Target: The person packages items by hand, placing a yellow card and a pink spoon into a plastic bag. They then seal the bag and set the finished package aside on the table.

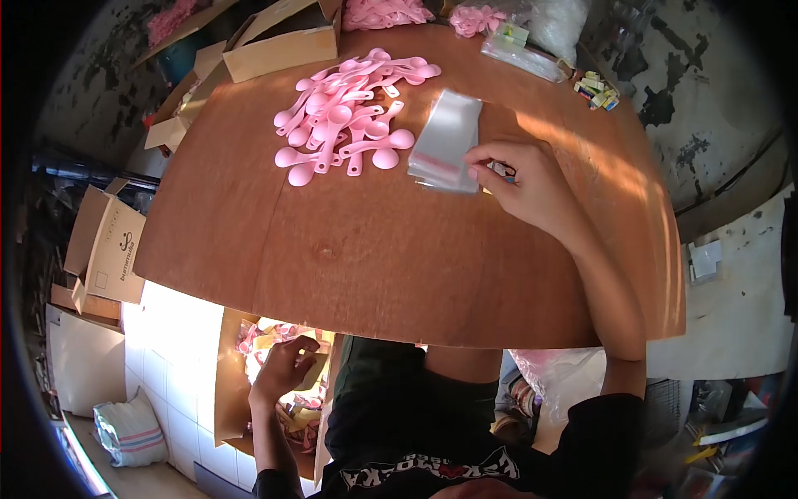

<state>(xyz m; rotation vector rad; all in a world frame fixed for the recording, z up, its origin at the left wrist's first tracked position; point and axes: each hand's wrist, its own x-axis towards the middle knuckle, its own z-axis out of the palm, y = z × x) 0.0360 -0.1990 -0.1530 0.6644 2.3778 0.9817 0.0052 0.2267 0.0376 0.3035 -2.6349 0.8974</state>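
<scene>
The right hand (532,183) seems to be separating one from the stack of clear plastic bags (451,133); the next move probably calls for gently parting thin layers. Its thumb and forefinger lie close together at the stack's right edge; whether they pinch a bag, I cannot tell. Beneath this grip spreads the brown wooden table (349,241), faintly grained. Well apart, leftward and nearer the body, is an open cardboard carton (230,374); there the left hand (283,366) curls, its hold unclear. Left of the grip, beyond the flat bags, lie glossy pink spoons (335,118), round-bowled.
</scene>
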